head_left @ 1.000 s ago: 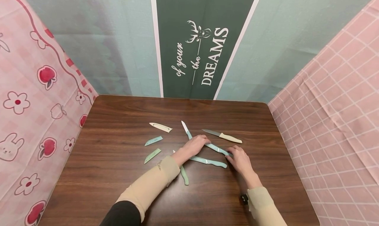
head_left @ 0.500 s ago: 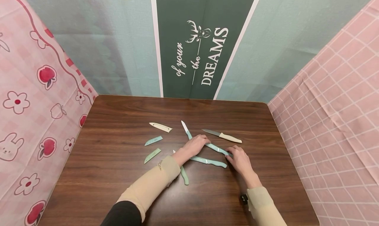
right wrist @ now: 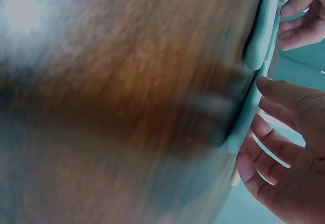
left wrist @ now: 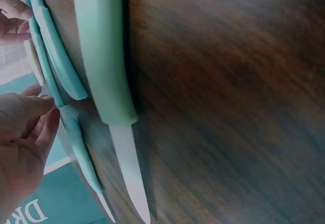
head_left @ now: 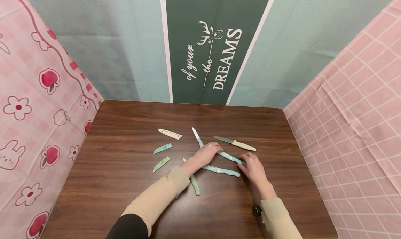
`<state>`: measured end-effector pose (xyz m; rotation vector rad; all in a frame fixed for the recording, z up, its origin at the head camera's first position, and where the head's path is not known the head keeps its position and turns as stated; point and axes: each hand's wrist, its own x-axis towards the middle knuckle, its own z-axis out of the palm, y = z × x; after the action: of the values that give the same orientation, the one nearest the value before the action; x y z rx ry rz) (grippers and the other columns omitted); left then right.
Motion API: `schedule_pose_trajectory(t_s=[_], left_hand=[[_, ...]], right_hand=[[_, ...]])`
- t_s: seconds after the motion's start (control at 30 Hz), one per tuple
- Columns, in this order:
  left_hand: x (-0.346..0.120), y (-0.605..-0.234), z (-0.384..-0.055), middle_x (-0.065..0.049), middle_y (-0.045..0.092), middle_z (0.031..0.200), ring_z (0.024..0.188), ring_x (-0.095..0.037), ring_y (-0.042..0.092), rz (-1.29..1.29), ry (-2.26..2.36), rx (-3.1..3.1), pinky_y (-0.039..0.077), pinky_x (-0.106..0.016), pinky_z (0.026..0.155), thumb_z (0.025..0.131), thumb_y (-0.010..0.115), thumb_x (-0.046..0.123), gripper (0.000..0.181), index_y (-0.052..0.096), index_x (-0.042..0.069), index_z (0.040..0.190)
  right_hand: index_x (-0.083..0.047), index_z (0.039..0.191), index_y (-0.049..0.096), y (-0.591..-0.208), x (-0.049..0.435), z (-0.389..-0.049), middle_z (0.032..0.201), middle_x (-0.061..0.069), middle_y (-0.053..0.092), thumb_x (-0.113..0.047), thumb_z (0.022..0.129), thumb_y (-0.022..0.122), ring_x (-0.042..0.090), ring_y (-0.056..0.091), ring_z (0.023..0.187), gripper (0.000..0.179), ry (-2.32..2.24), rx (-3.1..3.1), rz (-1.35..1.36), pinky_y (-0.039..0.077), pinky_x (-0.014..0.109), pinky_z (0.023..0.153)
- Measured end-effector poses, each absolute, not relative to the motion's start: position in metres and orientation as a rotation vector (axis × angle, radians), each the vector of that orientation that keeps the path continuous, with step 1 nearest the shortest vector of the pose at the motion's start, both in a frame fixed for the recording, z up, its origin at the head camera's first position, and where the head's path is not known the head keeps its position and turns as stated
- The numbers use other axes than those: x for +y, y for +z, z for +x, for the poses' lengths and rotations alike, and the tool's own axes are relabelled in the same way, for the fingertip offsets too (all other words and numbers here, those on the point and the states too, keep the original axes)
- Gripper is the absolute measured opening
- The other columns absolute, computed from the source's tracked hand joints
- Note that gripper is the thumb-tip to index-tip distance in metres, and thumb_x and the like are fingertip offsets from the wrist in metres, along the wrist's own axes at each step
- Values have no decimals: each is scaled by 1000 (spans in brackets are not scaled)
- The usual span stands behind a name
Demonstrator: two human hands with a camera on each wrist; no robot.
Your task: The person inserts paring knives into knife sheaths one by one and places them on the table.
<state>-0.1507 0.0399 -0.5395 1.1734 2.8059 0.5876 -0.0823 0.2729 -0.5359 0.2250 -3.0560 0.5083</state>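
Observation:
In the head view a blue knife in its blue sheath (head_left: 230,157) lies slanted between the two hands. My left hand (head_left: 205,154) pinches its sheathed end between thumb and fingers, while my right hand (head_left: 253,168) holds the handle end; the thumb and fingers sit on either side of the handle in the right wrist view. Just in front lies a second sheathed blue knife (head_left: 221,171). An unsheathed blue knife (head_left: 197,136) with a white blade extends beyond my left hand, which partly covers it. Below the left wrist is a green knife (left wrist: 109,66) with a bare white blade.
A cream-handled knife (head_left: 243,146) with a grey blade lies behind the right hand. To the left lie a cream sheath (head_left: 175,136), a blue sheath (head_left: 163,148) and a green sheath (head_left: 161,164) on the brown wooden table (head_left: 125,120). Fabric hangings border the table's back and sides.

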Motion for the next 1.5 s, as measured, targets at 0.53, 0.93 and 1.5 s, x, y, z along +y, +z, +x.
schedule_pose_trajectory(t_s=[0.53, 0.93, 1.5], left_hand=[[7, -527, -143, -3, 70, 116, 109, -20, 65, 1214, 737, 2871, 53, -30, 96, 95, 64, 4, 26, 73, 13, 117], [-49, -520, -122, -7, 72, 113, 108, -26, 66, 1052, 890, 2908, 53, -38, 96, 91, 70, 7, 22, 74, 9, 113], [-142, -530, -75, -9, 73, 112, 109, -29, 68, 588, 1012, 3040, 55, -45, 93, 86, 76, 8, 27, 73, 8, 113]], right_hand=[[-3, 105, 73, -520, 243, -85, 102, 13, 70, -12, 84, 79, 33, 63, 96, 24, 569, -2892, 371, 52, 51, 80], [-7, 104, 74, -509, 209, -92, 100, 5, 72, -11, 84, 79, 23, 65, 94, 21, 636, -2828, 632, 55, 42, 80], [-7, 110, 72, -502, 142, -96, 101, 5, 71, -12, 89, 74, 20, 66, 94, 21, 765, -2844, 810, 56, 36, 80]])
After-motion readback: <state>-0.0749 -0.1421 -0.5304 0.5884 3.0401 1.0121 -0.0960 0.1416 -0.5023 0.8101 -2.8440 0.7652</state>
